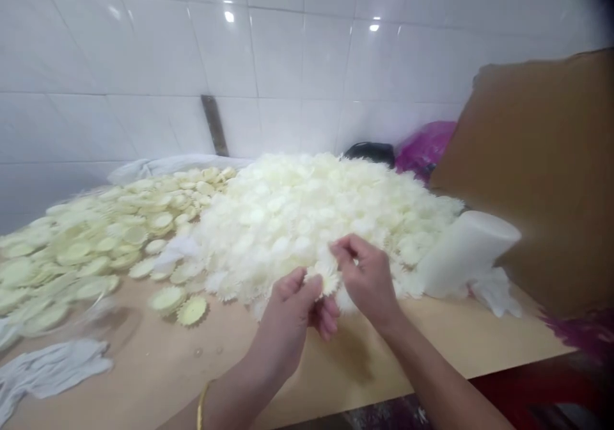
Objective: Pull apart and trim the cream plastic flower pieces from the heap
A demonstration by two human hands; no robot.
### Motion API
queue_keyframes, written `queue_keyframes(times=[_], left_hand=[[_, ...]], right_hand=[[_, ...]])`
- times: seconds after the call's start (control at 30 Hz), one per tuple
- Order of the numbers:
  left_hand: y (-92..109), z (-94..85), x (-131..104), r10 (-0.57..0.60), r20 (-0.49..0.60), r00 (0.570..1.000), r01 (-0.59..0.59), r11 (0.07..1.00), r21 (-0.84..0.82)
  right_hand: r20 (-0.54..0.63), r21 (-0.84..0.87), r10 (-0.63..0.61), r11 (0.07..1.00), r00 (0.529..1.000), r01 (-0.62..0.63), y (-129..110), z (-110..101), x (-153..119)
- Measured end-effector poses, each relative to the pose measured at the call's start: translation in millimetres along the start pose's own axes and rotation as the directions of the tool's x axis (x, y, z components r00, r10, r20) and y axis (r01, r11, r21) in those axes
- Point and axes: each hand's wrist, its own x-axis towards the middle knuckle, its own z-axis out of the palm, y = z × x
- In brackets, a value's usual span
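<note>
Between thumb and fingers, my left hand (292, 308) grips a small white artificial flower (326, 278) with pointed petals. My right hand (367, 276) is closed in a pinch at the flower's upper right edge; whatever lies between its fingertips is too small to make out. Just behind both hands rises a large heap of white flower pieces (297, 212). To the left spreads a pile of pale yellow-green round discs with toothed edges (105, 231). One such disc (192, 311) lies apart on the table, left of my left hand.
A white roll (470, 251) leans at the heap's right end, beside a large brown cardboard sheet (537, 174). Purple plastic (425, 145) and a black item (369, 153) lie behind. A white cloth (52, 372) rests on the tan table (163, 379). Behind stands a tiled wall (278, 52).
</note>
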Motion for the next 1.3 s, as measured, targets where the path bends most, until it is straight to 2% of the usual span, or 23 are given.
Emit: queue_keyframes(times=[0.07, 0.13, 0.17, 0.2, 0.23, 0.27, 0.3, 0.37, 0.43, 0.5, 0.6, 0.67, 0.73, 0.8, 0.87, 1.0, 1.1, 1.17, 1.23, 1.3], left_hand=[[-2, 0.2, -4, 0.002, -0.017, 1.000, -0.002, 1.000, 0.004], [-5, -2.1, -12, -0.001, -0.016, 1.000, 0.002, 1.000, 0.027], [-8, -4.8, -16, -0.010, -0.012, 1.000, 0.010, 0.999, 0.044], [-11, -8.7, -20, -0.027, -0.010, 1.000, 0.027, 0.997, 0.071], [-14, -13.6, -24, -0.057, 0.006, 0.998, 0.056, 0.993, 0.103], [-18, -19.1, -26, -0.073, -0.023, 0.997, 0.075, 0.992, 0.104], [-22, -24.7, -27, -0.101, -0.028, 0.994, 0.104, 0.990, 0.097], [-27, -34.3, -26, -0.122, -0.058, 0.991, 0.126, 0.989, 0.076], [-31, -40.3, -22, -0.149, -0.053, 0.987, 0.152, 0.986, 0.072], [-32, -42.6, -19, -0.160, -0.038, 0.986, 0.163, 0.983, 0.088], [-35, -42.8, -16, -0.135, -0.029, 0.990, 0.138, 0.983, 0.118], [-36, -42.3, -15, -0.112, -0.022, 0.993, 0.114, 0.984, 0.135], [-38, -42.1, -15, -0.095, -0.014, 0.995, 0.096, 0.982, 0.160], [-40, -41.9, -15, -0.067, -0.015, 0.998, 0.068, 0.980, 0.185], [-40, -41.5, -16, -0.036, -0.028, 0.999, 0.041, 0.981, 0.187], [-41, -40.2, -16, -0.045, -0.094, 0.995, 0.057, 0.991, 0.124], [-41, -39.3, -16, -0.038, -0.094, 0.995, 0.046, 0.995, 0.087], [-41, -38.6, -15, -0.043, -0.092, 0.995, 0.052, 0.994, 0.099], [-40, -37.6, -15, -0.060, -0.096, 0.994, 0.073, 0.988, 0.139], [-39, -36.0, -15, -0.076, -0.095, 0.993, 0.092, 0.979, 0.181]], right_hand=[[0.033, -0.033, -0.001, 0.999, 0.999, 0.003, 4, -3, 0], [-0.008, -0.086, 0.012, 0.996, 1.000, -0.013, 14, -10, 6], [-0.071, -0.120, 0.024, 0.992, 0.997, -0.033, 21, -16, 10], [-0.186, -0.159, 0.063, 0.983, 0.981, -0.093, 29, -23, 15], [-0.242, -0.172, 0.086, 0.977, 0.966, -0.130, 38, -31, 19], [-0.267, -0.185, 0.102, 0.970, 0.958, -0.155, 46, -38, 22], [-0.243, -0.240, 0.118, 0.955, 0.963, -0.177, 54, -43, 24], [-0.139, -0.322, 0.100, 0.936, 0.985, -0.140, 67, -47, 24], [-0.041, -0.404, 0.054, 0.912, 0.998, -0.066, 75, -44, 17], [-0.011, -0.460, 0.000, 0.888, 1.000, -0.005, 77, -37, 8], [-0.081, -0.468, -0.059, 0.884, 0.995, 0.014, 67, -30, -7], [-0.106, -0.396, -0.059, 0.918, 0.993, 0.013, 53, -26, -18], [-0.035, -0.255, -0.024, 0.967, 0.999, 0.015, 35, -22, -30], [0.116, -0.072, 0.005, 0.997, 0.993, 0.003, 20, -16, -41], [0.264, 0.080, -0.001, 0.997, 0.965, -0.021, 9, -8, -51], [0.415, 0.152, 0.047, 0.981, 0.909, -0.120, 3, 3, -60], [0.511, 0.167, 0.083, 0.967, 0.856, -0.194, 3, 5, -61], [0.516, 0.117, 0.062, 0.983, 0.854, -0.142, 2, 4, -61], [0.480, -0.007, -0.017, 1.000, 0.877, 0.024, 1, 4, -63], [0.453, -0.161, -0.129, 0.961, 0.882, 0.224, 0, 4, -66]])
